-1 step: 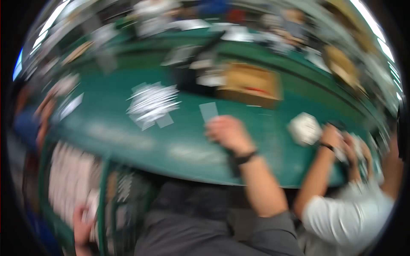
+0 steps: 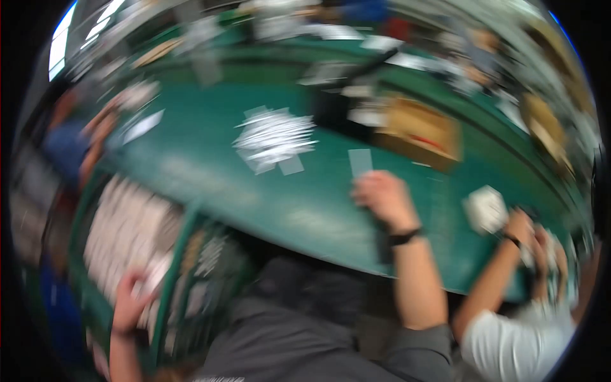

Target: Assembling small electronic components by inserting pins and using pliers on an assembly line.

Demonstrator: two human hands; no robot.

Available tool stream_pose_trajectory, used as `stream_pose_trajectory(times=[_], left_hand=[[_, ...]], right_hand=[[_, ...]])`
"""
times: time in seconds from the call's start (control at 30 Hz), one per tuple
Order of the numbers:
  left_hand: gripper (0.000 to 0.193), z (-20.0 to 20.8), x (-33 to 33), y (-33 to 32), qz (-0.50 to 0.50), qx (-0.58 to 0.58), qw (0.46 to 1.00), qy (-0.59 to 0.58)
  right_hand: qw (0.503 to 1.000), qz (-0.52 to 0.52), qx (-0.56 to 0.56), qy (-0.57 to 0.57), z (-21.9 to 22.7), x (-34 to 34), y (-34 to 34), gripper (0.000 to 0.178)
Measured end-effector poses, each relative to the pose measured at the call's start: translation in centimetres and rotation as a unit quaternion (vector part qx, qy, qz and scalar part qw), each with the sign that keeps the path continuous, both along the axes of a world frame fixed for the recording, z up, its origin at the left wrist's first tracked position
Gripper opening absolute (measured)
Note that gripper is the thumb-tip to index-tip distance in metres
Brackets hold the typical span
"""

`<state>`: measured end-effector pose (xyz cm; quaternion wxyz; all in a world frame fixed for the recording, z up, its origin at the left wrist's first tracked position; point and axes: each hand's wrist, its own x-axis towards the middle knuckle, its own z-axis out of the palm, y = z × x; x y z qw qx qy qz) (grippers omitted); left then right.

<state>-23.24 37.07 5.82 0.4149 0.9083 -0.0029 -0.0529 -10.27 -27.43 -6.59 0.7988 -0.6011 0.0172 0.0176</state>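
My right hand (image 2: 385,197) is over the green table, its fingers pinched on the near end of a small translucent sheet (image 2: 360,163). At the lower left, my left hand (image 2: 132,298) is at a green-framed bin of pale packets (image 2: 121,232). Its fingers are curled around a white packet (image 2: 157,268), blurred by motion. A loose heap of thin white strips or sheets (image 2: 273,137) lies on the table left of my right hand. Beyond that hand stands an open cardboard box (image 2: 420,130) with something red inside.
A black holder (image 2: 334,105) stands beside the cardboard box. To the right, a co-worker's hands (image 2: 525,226) are near a white bundle (image 2: 487,209). Another person's arms (image 2: 95,134) reach in at the left, near a white sheet (image 2: 143,126). A green post (image 2: 175,274) divides the bins.
The view has swung, so the table and its contents appear farther right. My left hand has come up a little at the bin with the white packet. The right hand still pinches the translucent sheet.
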Motion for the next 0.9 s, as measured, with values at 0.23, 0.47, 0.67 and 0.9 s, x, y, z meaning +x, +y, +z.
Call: stream_pose_trajectory(times=[0.23, 0.47, 0.67, 0.9], left_hand=[[0.039, 3.3, -2.2, 3.3, 0.101, -0.164, 0.981, 0.037], [0.034, 3.6, -1.5, 7.4, 0.206, -0.328, 0.922, 0.027], [0.032, 4.8, 1.0, 8.0, 0.224, -0.464, 0.856, -0.043], [0.038, 10.4, 7.5, -9.3, -0.095, -0.257, 0.947, -0.167]], right_hand=[[0.974, 0.011, -0.219, -0.048, 1.8, 1.5, 4.3, 0.018], [0.976, -0.003, -0.209, -0.068, 2.5, 0.5, 4.8, 0.019], [0.974, -0.012, -0.220, -0.050, 3.1, -0.1, 4.8, 0.019], [0.997, 0.006, -0.077, 0.004, 4.1, 0.0, 5.6, 0.014]])
